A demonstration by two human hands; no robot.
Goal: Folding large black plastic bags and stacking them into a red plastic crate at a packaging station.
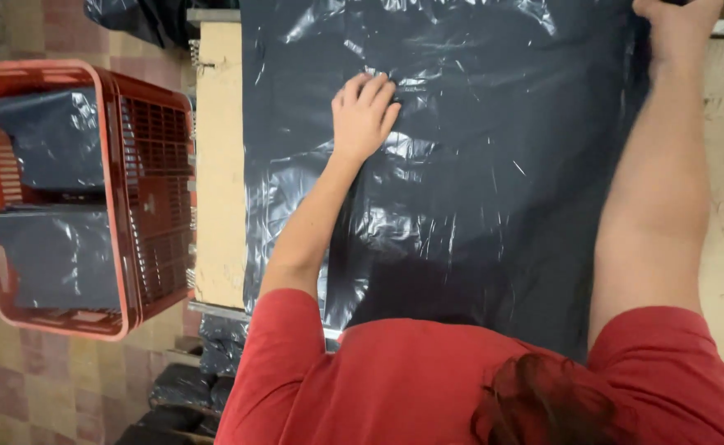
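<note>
Under the fingers of the left hand [364, 115], a large black plastic sheet [477, 189] is lying spread over a pale worktable [218, 173], covering most of its top and hanging off the near edge toward the person's red shirt. The left hand is pressing flat on the film, fingers together and slightly curled, palm down, gripping nothing; small creases are fanning out from just below the fingertips. The right hand [677, 21] is reaching to the far right corner of the sheet, and its fingers are running out of view at the top edge, so I cannot tell whether they are pinching the film or only resting on it.

Judging by the shine and the fine wrinkles, the sheet is looking thin, light and very limp, likely slippery against the table and against itself. It is probably bunching or sliding under a flat palm rather than staying put, and it may be tearing if pulled hard at one spot. Edges and corners beyond the fingertips seem the surest places to take hold, pinched rather than pushed.

Well to the left of the left hand's fingers, a red plastic crate [90, 198] is holding folded dark bags [49, 198], and more dark bundles [185, 387] are lying on the tiled floor below.
</note>
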